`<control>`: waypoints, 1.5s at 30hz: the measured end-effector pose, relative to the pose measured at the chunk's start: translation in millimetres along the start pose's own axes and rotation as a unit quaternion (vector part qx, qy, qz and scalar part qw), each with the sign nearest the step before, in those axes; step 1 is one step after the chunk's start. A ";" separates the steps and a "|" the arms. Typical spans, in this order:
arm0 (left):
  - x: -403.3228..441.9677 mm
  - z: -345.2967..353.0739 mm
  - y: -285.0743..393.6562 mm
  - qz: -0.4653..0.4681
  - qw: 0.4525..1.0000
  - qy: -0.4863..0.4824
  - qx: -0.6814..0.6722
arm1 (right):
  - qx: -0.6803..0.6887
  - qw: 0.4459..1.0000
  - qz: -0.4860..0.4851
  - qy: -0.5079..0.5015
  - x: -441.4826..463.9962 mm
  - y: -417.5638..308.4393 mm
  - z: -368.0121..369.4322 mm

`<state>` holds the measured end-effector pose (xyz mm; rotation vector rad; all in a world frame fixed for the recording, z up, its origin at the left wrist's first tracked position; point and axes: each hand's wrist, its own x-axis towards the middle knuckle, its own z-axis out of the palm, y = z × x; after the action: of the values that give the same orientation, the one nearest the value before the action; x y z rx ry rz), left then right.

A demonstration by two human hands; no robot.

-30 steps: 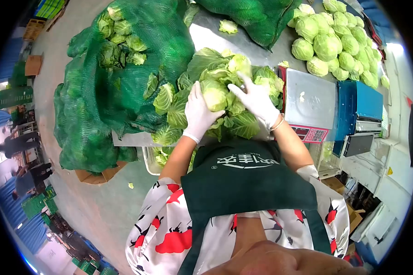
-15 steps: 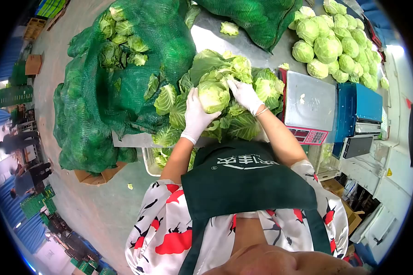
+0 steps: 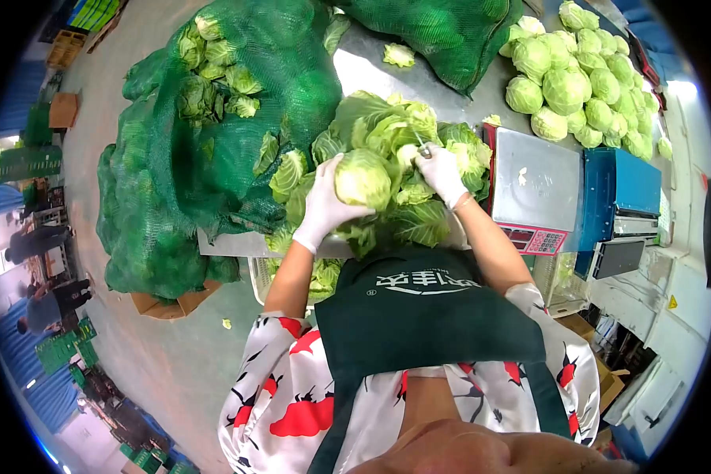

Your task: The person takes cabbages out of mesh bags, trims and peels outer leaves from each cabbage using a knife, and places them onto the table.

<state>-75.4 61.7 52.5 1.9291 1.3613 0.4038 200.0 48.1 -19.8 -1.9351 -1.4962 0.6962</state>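
Note:
A pale green cabbage (image 3: pixel 363 178) lies against my left hand (image 3: pixel 324 207), whose white-gloved fingers and thumb curl round its left and lower side. Just right of the cabbage is my right hand (image 3: pixel 441 172), also gloved and closed round a small knife (image 3: pixel 423 148); only a short bit of metal shows at its fingers. Loose outer cabbage leaves (image 3: pixel 420 223) are heaped around and under both hands. Beyond the cabbage, more large leaves (image 3: pixel 371 118) stand up in the pile.
Left stands an opened green mesh sack (image 3: pixel 237 174) with cabbages inside; another full sack (image 3: pixel 442 39) lies at the back. A scale (image 3: pixel 533 174) stands on the right, beside a blue machine (image 3: pixel 624 186). Trimmed cabbages (image 3: pixel 569 87) are piled behind. A white basket (image 3: pixel 258 276) sits below the table edge.
My left hand has turned the cabbage, so a smoother, paler side shows. My right hand has drawn slightly right and down from it, and metal now shows at its fingers.

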 end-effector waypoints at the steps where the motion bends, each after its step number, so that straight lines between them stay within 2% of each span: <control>1: -1.5 -7.1 14.9 0.031 0.999 -0.019 0.024 | 0.072 0.994 0.069 -0.048 -3.0 -6.8 -13.4; 2: -3.1 -8.2 23.6 0.062 0.996 -0.040 0.048 | 0.144 0.975 0.139 -0.094 -6.1 -22.5 -34.5; 3: -1.9 -1.5 24.1 0.077 0.996 -0.028 0.036 | 0.164 0.967 0.158 -0.116 -9.6 -37.9 -48.5; 6: 18.5 29.3 8.4 0.122 0.992 -0.005 0.015 | 0.130 0.971 0.138 -0.143 -18.4 -57.7 -51.7; 7: 24.7 38.2 -1.6 0.120 0.992 -0.005 0.026 | 0.027 0.985 0.087 -0.147 -20.0 -54.2 -47.4; 8: 30.2 43.1 -7.7 0.117 0.992 -0.004 0.038 | -0.034 0.996 -0.084 -0.014 -23.6 -31.3 -20.3; 10: 34.7 39.3 2.9 0.074 0.993 -0.002 0.090 | 0.030 0.998 0.029 -0.040 -18.4 -40.6 -18.1; 14: 28.1 45.0 17.2 -0.047 0.984 0.046 0.163 | -0.069 0.998 0.005 0.000 -2.0 -19.8 4.0; 16: 25.3 45.6 16.6 -0.084 0.991 0.035 0.098 | -0.135 0.991 0.013 0.005 13.7 -2.6 6.4; 19: 17.3 43.7 -0.5 -0.084 0.996 0.022 0.033 | -0.129 0.990 0.052 -0.025 29.2 -8.0 -1.1; 22: 10.5 28.2 7.2 0.101 0.988 0.003 0.113 | -0.096 0.988 0.059 -0.109 37.1 -27.1 -18.5; 23: 9.3 30.9 9.8 0.112 0.989 -0.002 0.094 | -0.075 0.986 0.055 -0.139 30.4 -47.7 -35.2; 24: 8.3 37.0 8.7 0.100 0.992 0.028 0.072 | -0.055 0.983 0.053 -0.169 21.4 -63.3 -48.3; 25: 9.6 44.5 5.6 0.089 0.993 0.059 0.051 | -0.060 0.988 0.006 -0.142 13.4 -71.0 -54.8; 26: 12.4 48.9 4.1 0.080 0.992 0.090 0.030 | -0.075 0.983 -0.004 -0.167 8.9 -80.4 -61.0; 27: 15.5 47.3 5.3 0.066 0.993 0.073 0.067 | -0.089 0.977 -0.014 -0.192 5.5 -90.1 -66.4; 31: 21.3 48.1 4.6 0.055 0.995 0.024 0.077 | -0.139 0.955 -0.078 -0.252 7.8 -91.2 -48.7; 33: 20.1 50.6 2.6 0.064 0.994 0.050 0.070 | -0.156 0.947 -0.101 -0.262 19.7 -84.7 -36.5; 36: 11.9 50.2 -1.0 0.060 0.993 0.049 0.084 | -0.133 0.966 -0.050 -0.217 45.6 -70.3 -29.0; 38: 9.8 48.2 -2.3 0.058 0.991 0.047 0.108 | -0.121 0.976 -0.066 -0.167 70.9 -29.6 -15.1; 40: 14.5 45.4 -2.3 0.050 0.994 0.044 0.085 | -0.109 0.976 -0.082 -0.169 76.1 -26.0 -13.3; 42: 21.0 42.7 3.0 0.045 0.997 0.038 0.058 | -0.112 0.979 -0.069 -0.158 64.9 -36.5 -15.7; 45: 30.6 29.7 26.0 -0.007 0.994 -0.008 0.110 | -0.108 0.984 -0.082 -0.113 23.9 -67.1 -25.8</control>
<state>-27.4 73.7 46.1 2.0929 1.4596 0.2385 179.5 80.9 45.3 -1.9102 -1.9164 0.7242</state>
